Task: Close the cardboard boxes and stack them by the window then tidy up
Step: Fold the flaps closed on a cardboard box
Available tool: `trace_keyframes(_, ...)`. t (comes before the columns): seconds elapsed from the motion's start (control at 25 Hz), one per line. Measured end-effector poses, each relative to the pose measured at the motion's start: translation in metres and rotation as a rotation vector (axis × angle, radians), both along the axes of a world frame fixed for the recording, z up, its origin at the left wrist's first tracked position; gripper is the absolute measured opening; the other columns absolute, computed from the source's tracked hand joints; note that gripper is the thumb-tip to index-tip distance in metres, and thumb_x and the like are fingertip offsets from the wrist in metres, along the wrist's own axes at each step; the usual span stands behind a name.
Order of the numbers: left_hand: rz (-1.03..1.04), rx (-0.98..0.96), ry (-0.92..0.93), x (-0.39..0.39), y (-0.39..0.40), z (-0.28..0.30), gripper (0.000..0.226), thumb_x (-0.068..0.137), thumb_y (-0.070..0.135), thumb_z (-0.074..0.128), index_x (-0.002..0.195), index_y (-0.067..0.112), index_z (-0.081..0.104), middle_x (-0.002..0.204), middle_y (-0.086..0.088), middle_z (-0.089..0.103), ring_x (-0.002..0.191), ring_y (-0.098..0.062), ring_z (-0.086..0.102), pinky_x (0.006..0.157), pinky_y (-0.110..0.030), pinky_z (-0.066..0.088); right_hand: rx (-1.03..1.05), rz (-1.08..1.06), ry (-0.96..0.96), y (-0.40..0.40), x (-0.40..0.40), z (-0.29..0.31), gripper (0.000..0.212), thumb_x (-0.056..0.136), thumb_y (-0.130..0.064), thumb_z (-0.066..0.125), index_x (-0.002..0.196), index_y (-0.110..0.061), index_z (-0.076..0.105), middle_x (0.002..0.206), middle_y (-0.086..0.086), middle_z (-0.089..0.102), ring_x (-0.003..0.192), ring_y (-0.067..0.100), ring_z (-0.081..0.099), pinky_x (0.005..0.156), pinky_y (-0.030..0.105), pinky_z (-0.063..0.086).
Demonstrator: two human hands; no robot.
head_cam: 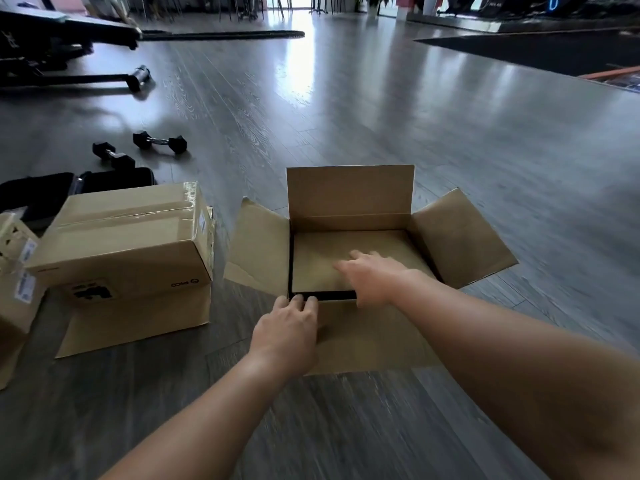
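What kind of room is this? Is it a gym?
Probably a gym or fitness studio. Two black dumbbells lie on the wide wooden floor, a piece of exercise equipment stands at the far left, and dark floor mats lie further back.

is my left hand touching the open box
Touching. The head view shows the left hand lying on the open box's near flap, fingertips at the opening's edge.

Two bare forearms come in from the bottom edge, the left hand (287,327) and the right hand (372,278) both uncovered, with no sleeve, glove, watch, ring or band to be seen on either, and the right hand's fingertips are blurred.
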State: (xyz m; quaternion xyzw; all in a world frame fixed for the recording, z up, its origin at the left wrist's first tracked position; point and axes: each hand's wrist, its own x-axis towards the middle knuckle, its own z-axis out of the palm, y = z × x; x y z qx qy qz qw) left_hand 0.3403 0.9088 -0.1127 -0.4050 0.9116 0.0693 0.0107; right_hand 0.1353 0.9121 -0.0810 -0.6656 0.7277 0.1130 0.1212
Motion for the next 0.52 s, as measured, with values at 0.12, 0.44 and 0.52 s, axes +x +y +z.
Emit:
trace_keyframes(0.12,0.001,-0.022,-0.04,0.005,-0.005,0.002,0.054,0.093,0.033,0.05,0.143,0.022,0.037,0.137,-0.003,0.048,0.125,-0.027,0.04,0.092,-0.042,0.048,0.081,-0.008,-0.199,0.01,-0.012,-0.009,0.079,0.078,-0.048,0.078,0.147,-0.026,0.045,0.136,-0.001,0.057,0.122,0.022,0.057,0.097,0.038,0.051)
trace_keyframes(0.44,0.046,-0.005,-0.036,0.05,-0.024,0.005,0.053,0.09,0.021,0.053,0.14,0.025,0.038,0.138,0.003,0.049,0.115,-0.024,0.048,0.088,-0.038,0.05,0.056,0.033,-0.1,-0.001,0.023,-0.032,0.07,0.073,-0.077,0.066,0.119,-0.024,0.062,0.097,-0.008,0.064,0.083,0.013,0.063,0.072,0.035,0.059)
trace_keyframes(0.52,0.076,-0.021,-0.049,0.064,-0.03,0.004,0.047,0.088,0.02,0.051,0.134,0.026,0.041,0.133,0.004,0.052,0.112,-0.023,0.049,0.083,-0.037,0.049,0.066,0.073,-0.071,-0.009,0.038,-0.033,0.078,0.074,-0.081,0.06,0.127,-0.023,0.058,0.111,-0.005,0.064,0.096,0.019,0.063,0.077,0.04,0.059)
